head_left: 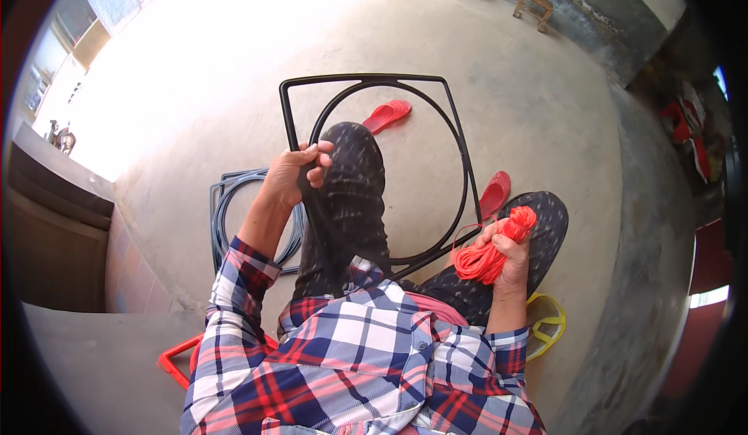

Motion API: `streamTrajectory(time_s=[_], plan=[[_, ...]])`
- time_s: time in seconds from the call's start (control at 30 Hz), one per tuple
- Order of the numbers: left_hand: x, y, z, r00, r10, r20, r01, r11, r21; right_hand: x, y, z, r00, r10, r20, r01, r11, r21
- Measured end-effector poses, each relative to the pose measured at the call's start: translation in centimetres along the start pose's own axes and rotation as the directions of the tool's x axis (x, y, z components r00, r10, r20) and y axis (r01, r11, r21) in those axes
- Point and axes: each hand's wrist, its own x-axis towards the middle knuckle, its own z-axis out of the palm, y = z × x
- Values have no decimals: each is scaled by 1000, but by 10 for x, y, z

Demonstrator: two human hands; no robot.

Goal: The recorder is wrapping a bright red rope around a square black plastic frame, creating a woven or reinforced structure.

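A black frame [365,77], square outside with a round ring inside, leans upright over my lap. My left hand [300,172] grips its left side, fingers curled round the bar. In my right hand [508,254] is a bundle of orange-red cord [481,260], squeezed at its middle above my right knee. A thin loose strand of the cord runs toward the frame's lower right side. The frame's lower left part is partly hidden by my left arm and shirt.
Grey-blue frames [220,213] of like shape lie on the floor to the left. A red frame [178,361] is beside my left elbow, a yellow mesh thing [548,324] by my right. Red shoes [387,116] show beyond my knees. Small wooden stools [533,8] stand at the far wall.
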Motion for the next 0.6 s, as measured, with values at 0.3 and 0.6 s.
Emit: streamTrajectory(time_s=[0.3,0.6], plan=[[-13,-5,44,993,36,109,-37,999,6,47,-43,86,907,150,392,63,874,-482],[-37,0,112,977,49,209,-87,980,177,61,-55,147,895,182,406,157,725,-671]])
